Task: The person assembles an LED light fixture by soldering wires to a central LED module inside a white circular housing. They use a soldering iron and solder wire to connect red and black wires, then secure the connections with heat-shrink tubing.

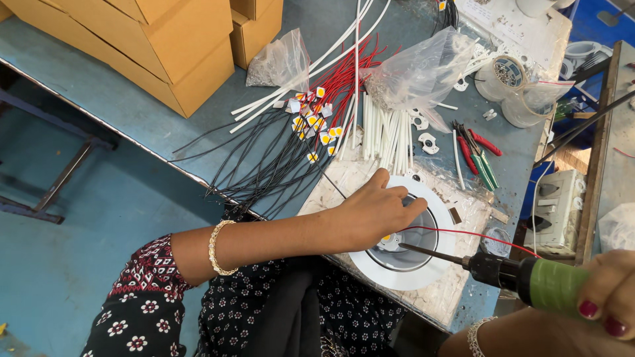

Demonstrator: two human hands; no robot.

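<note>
My left hand (pixel 377 210) rests on the rim of a round white lamp housing (pixel 397 270) and holds it against a worn white board (pixel 456 281). Inside the housing sits a small yellow chip part (pixel 386 238) with a red wire (pixel 476 235) running off to the right. My right hand (pixel 612 297) grips a screwdriver with a green and black handle (pixel 529 276); its thin metal shaft (pixel 426 253) points left into the housing, close to the chip part.
Bundles of black and red wires with small yellow chips (pixel 311 125) lie on the blue table (pixel 126 106), beside white sleeves (pixel 390 135), plastic bags (pixel 420 69), pliers (pixel 477 155), tape rolls (pixel 509 73) and cardboard boxes (pixel 159 46).
</note>
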